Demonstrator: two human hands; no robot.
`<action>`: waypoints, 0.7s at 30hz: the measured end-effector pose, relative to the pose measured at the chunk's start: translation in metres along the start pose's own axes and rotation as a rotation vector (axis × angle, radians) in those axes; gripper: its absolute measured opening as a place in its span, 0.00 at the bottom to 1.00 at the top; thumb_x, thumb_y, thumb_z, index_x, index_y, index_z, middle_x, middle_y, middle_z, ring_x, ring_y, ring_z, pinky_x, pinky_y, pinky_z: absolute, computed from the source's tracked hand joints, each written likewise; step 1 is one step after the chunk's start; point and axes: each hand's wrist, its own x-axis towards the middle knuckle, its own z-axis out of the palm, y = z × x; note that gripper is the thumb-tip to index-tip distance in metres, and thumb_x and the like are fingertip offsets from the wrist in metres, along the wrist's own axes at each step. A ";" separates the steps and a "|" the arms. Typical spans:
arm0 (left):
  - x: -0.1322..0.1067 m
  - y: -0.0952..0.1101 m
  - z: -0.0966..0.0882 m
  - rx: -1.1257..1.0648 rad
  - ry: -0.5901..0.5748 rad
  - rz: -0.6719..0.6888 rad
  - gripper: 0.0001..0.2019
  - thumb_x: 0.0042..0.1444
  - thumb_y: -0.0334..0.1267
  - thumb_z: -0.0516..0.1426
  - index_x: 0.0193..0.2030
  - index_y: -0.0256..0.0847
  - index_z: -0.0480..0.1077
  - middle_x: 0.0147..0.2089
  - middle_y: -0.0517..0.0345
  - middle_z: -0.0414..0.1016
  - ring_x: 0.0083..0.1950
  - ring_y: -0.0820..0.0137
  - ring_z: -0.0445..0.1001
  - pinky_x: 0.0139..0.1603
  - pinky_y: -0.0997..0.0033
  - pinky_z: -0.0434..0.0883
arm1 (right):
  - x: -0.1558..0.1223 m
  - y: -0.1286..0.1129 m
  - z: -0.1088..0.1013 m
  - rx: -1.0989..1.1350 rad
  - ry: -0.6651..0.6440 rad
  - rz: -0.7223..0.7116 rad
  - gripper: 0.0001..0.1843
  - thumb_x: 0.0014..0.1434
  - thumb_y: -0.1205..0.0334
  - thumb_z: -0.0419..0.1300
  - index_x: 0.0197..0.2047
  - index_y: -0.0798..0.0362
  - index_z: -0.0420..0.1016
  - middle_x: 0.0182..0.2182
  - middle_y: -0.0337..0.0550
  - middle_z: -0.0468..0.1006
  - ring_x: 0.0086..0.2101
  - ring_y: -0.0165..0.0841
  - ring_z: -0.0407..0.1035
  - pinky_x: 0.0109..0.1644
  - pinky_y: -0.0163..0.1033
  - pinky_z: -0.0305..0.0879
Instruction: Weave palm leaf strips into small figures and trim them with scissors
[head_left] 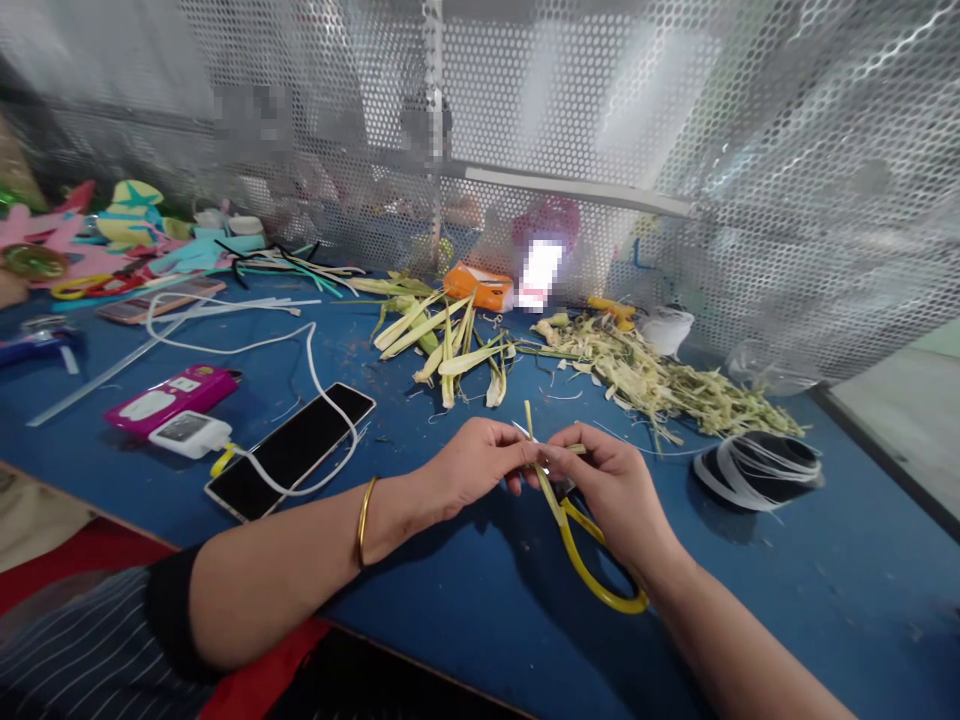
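Observation:
My left hand (491, 452) has its thumb and fingers closed in a pinch on a thin, pale yellow-green plant strip (551, 495), above the blue table. Opposite it, my right hand (619, 485) pinches at the same strip, fingertips nearly touching those of the left. A pair of scissors (583, 568) with yellow handles lies against my right palm, its loops hanging below and its blades pointing up and left, partly hidden by fingers. Beyond the hands, pale husk-like leaf pieces (465, 358) are spread on the table. A heap of shredded plant fibre (637, 375) lies further right.
A black spool with white thread (757, 470) stands at right. To the left are a dark phone (300, 445), a white cable (311, 365) and a magenta device (172, 397). An orange packet (478, 288) and a perforated screen (555, 110) are behind. Coloured cut-outs (131, 215) lie far left.

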 end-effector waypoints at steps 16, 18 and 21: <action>0.002 0.000 -0.004 0.024 -0.035 -0.065 0.23 0.59 0.56 0.54 0.34 0.35 0.76 0.32 0.53 0.79 0.25 0.77 0.70 0.25 0.75 0.57 | 0.004 -0.003 -0.011 -0.237 0.124 -0.104 0.09 0.53 0.55 0.64 0.28 0.51 0.80 0.27 0.40 0.80 0.29 0.34 0.71 0.35 0.38 0.63; 0.001 0.001 -0.005 0.040 -0.046 -0.084 0.19 0.57 0.52 0.57 0.30 0.35 0.75 0.30 0.55 0.78 0.24 0.78 0.68 0.26 0.75 0.57 | 0.005 -0.004 -0.013 -0.241 0.129 -0.087 0.09 0.53 0.55 0.63 0.29 0.51 0.81 0.27 0.40 0.81 0.29 0.34 0.70 0.35 0.38 0.63; 0.000 0.002 -0.004 -0.010 -0.051 -0.110 0.13 0.54 0.45 0.61 0.28 0.35 0.74 0.28 0.57 0.76 0.25 0.78 0.67 0.27 0.75 0.58 | 0.005 -0.006 -0.014 -0.228 0.130 -0.045 0.10 0.53 0.54 0.64 0.29 0.51 0.81 0.26 0.40 0.80 0.28 0.33 0.69 0.33 0.37 0.61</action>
